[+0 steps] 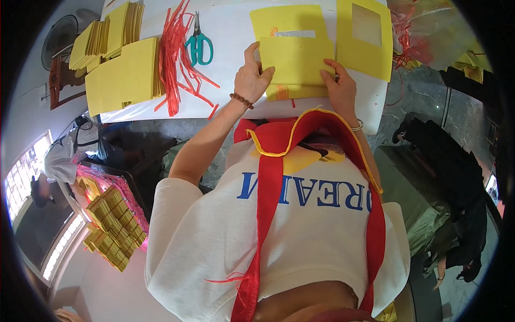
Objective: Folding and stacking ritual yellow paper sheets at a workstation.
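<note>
Both my hands hold a yellow card piece (298, 59) by its sides, low over the white table (225, 107). My left hand (254, 76) grips its left edge, thumb at the lower corner and forefinger higher up. On the right edge, my right hand (339, 88) has its thumb and fingers at the lower corner; some fingers are hidden underneath. Beneath lies another yellow card (289, 19), showing above the held piece with a grey strip and an orange patch. A red strip end (293, 103) pokes out below.
Teal-handled scissors (199, 49) lie beside loose red plastic strips (174, 59). Yellow card stacks (120, 75) stand at the left; a yellow sheet with a pale rectangle (343, 45) lies right. Tied yellow bundles (115, 222) are piled lower left. A person in black (445, 172) is at right.
</note>
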`<state>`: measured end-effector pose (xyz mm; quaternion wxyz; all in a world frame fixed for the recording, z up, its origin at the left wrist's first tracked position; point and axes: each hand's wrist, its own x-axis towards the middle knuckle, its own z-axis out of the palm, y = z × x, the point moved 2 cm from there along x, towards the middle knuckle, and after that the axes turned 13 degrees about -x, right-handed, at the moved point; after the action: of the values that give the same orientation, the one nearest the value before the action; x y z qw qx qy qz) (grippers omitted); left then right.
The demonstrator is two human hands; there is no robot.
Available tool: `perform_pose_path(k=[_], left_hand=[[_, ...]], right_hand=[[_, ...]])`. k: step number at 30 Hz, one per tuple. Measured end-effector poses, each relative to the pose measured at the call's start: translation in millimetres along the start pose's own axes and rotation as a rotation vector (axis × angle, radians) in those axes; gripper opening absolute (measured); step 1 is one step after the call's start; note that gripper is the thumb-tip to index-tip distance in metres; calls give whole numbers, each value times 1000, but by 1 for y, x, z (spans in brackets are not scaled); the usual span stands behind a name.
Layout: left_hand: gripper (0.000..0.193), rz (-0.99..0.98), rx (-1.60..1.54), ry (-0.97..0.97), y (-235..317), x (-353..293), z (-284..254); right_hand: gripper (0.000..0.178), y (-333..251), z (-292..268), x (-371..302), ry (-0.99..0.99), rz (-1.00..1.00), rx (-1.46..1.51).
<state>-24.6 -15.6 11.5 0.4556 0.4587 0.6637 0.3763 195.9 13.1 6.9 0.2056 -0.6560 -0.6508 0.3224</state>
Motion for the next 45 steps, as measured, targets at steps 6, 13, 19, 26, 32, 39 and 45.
perform_pose_path(k=[6,13,19,26,32,39,45], left_hand=[[64,-2,-24,-13,-8,4,0],[63,-8,25,-14,-5,3,1],[63,26,73,-34,4,7,-4],[50,438,622,127,32,1,2],[57,791,726,-139,23,12,44],[58,790,785,-143,12,16,51],[61,771,778,-151,12,17,52]], right_hand=[[29,1,1,3,0,10,-24],[30,0,2,5,32,-38,-62],[30,-2,0,7,13,-21,-106],[30,2,2,6,73,-54,-109],[31,0,2,7,-18,12,-77],[30,-3,-1,5,49,-20,-67],[42,-13,-5,-20,308,-218,-557]])
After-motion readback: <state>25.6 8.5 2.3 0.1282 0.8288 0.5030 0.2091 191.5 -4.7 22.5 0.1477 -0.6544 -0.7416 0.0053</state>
